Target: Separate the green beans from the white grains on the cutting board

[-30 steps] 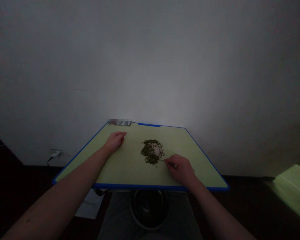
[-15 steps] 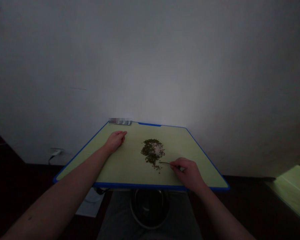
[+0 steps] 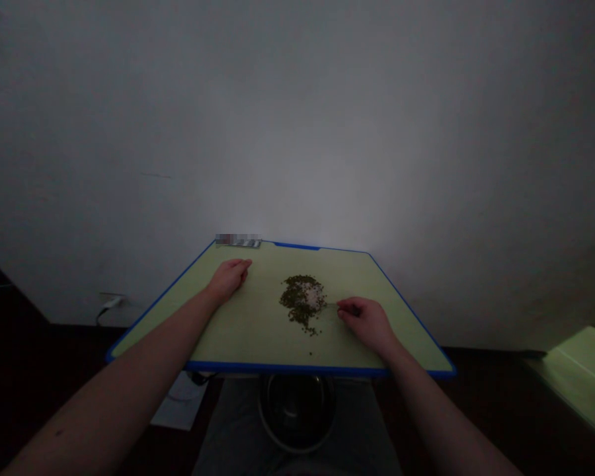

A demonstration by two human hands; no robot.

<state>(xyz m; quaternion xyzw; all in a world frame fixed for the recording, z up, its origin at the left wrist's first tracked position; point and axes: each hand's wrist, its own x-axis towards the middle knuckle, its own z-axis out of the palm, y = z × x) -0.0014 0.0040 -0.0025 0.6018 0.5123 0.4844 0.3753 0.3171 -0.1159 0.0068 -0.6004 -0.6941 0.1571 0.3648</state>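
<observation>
On the pale green tabletop (image 3: 258, 330) with a blue rim lies a loose pile of small dark green beans (image 3: 297, 311). Whitish grains (image 3: 313, 293) are mixed into its right side. My right hand (image 3: 369, 322) pinches a thin, stick-like metal tool (image 3: 331, 305), whose tip reaches the pile's right edge; its exact kind is too dim to tell. A single bean (image 3: 311, 354) lies apart near the front edge. To the left of the pile, my left hand (image 3: 229, 277) rests closed on the tabletop, with nothing visible in it.
Below the table's front edge, a round metal bowl (image 3: 297, 413) sits at my lap. A small greyish strip-like object (image 3: 238, 242) lies at the far left corner. A wall (image 3: 297, 132) stands right behind the table. At left, a plug (image 3: 112, 303) with a cable is at the wall.
My right hand has moved away from me, taking the tool from the pile's near right side to its right edge. One bean now lies nearer the front edge. My left hand has stayed put.
</observation>
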